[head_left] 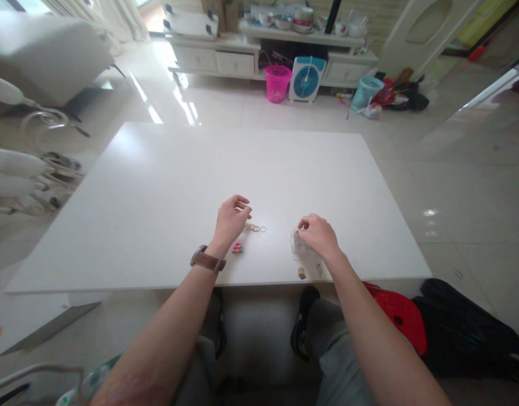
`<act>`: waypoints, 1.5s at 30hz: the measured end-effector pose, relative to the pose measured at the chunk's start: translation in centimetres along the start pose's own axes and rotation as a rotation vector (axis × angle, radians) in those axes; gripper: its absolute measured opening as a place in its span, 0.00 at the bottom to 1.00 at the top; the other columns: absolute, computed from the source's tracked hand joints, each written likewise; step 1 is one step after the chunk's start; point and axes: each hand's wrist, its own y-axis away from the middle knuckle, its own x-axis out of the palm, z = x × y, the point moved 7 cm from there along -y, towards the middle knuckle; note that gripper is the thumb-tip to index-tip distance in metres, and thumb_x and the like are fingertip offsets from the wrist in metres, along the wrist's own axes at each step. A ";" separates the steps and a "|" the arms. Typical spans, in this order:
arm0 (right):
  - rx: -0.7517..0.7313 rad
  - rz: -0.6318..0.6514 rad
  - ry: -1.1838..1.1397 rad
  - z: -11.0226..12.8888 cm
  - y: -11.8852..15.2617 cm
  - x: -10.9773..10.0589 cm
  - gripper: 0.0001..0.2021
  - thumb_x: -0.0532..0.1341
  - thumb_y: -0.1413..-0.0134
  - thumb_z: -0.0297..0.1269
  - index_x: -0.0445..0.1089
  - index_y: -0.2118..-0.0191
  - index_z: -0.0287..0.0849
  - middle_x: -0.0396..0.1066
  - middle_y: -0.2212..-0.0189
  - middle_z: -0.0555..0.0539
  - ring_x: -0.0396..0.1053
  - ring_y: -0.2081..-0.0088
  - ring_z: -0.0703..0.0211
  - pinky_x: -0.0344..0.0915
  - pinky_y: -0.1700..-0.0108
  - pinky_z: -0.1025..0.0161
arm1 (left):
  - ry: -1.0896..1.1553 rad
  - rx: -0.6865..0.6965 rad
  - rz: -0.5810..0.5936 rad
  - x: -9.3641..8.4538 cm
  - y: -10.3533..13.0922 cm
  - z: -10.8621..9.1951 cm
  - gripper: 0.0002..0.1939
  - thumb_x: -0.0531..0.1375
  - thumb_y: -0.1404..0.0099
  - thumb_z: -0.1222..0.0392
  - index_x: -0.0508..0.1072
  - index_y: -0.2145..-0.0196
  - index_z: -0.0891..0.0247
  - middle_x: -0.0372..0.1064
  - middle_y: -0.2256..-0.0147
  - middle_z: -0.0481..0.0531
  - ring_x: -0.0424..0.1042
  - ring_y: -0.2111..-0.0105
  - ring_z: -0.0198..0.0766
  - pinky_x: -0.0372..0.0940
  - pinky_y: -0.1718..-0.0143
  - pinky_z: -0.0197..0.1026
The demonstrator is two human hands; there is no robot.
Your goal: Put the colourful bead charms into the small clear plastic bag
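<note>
Hovers with the left hand (235, 213) loosely curled, released, beside linked gold-coloured metal rings (254, 228) on the glossy white surface (191, 175); reaches with the right hand (320, 234) to a clear plastic box (297, 248), cannot tell whether grasping anything.

Wears a watch (207, 260) on the left wrist, left of centre in the frame, with a smooth brown strap (209, 261) and a dark, rounded case (197, 255). Shows bare forearms at lower left and lower right. Has on loose grey trousers (341, 361), softly creased, at the bottom of the frame. Wears black shoes (305, 324) with small pale markings, lower centre, partly covered by the trouser legs.
</note>
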 end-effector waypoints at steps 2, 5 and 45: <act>0.003 0.009 0.005 0.0 0.1 0.1 0.06 0.61 0.51 0.31 0.76 0.68 0.46 0.74 0.65 0.49 0.67 0.64 0.59 0.55 0.65 0.64 | -0.101 -0.020 0.003 -0.5 -0.5 0.7 0.08 0.60 0.43 0.64 0.74 0.63 0.65 0.75 0.68 0.51 0.76 0.72 0.36 0.65 0.70 0.36; 0.003 0.045 0.022 0.0 0.1 0.6 0.07 0.61 0.49 0.32 0.77 0.69 0.46 0.75 0.65 0.48 0.68 0.64 0.58 0.55 0.65 0.63 | -0.282 -0.028 0.045 -0.6 -0.8 1.9 0.08 0.60 0.42 0.64 0.76 0.64 0.64 0.77 0.65 0.52 0.75 0.67 0.38 0.65 0.65 0.37; -0.088 -0.046 -0.173 2.6 0.4 -0.6 0.05 0.60 0.48 0.33 0.74 0.68 0.45 0.74 0.66 0.50 0.68 0.63 0.60 0.60 0.59 0.64 | -0.627 0.181 0.448 4.7 0.5 4.6 0.14 0.59 0.42 0.71 0.78 0.60 0.64 0.76 0.63 0.54 0.72 0.66 0.38 0.66 0.62 0.38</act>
